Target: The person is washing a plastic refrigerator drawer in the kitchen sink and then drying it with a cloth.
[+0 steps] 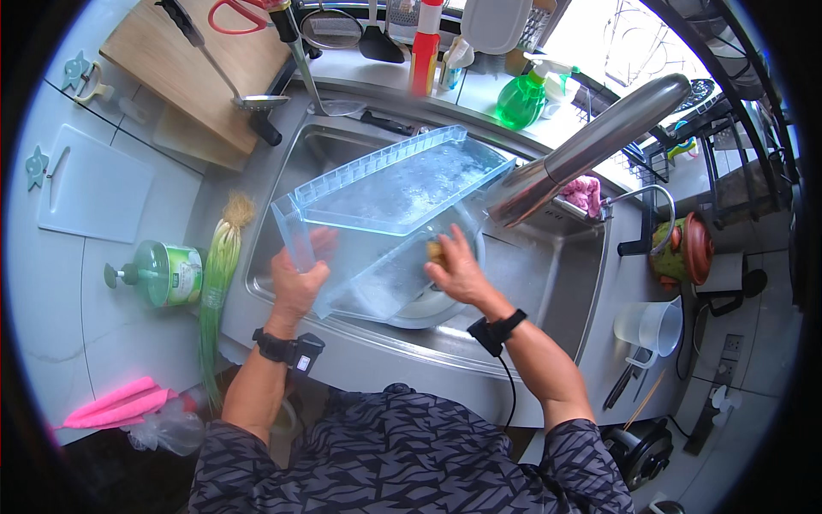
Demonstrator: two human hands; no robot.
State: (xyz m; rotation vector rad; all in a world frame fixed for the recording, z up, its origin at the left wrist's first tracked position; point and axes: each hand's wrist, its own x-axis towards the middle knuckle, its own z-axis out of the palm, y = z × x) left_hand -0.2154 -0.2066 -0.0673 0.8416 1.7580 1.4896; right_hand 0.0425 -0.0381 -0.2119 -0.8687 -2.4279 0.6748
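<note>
A clear bluish plastic drawer (372,221) is tilted over the stainless steel sink (539,257), its inside wet and streaked. My left hand (297,270) grips the drawer's left end, with some fingers seen through the plastic. My right hand (459,270) holds a small yellow-brown sponge (436,252) at the drawer's right side; the hand is slightly blurred. Beneath the drawer is a round pale basin (427,319), mostly hidden. A thick stainless steel faucet (559,170) reaches over the sink near the drawer's far right corner.
Left of the sink lie spring onions (221,270), a green pump bottle (164,273) and a white cutting board (93,186). A wooden board (192,70) leans behind. A green spray bottle (521,101) stands at the window; a clear measuring jug (650,324) is at right.
</note>
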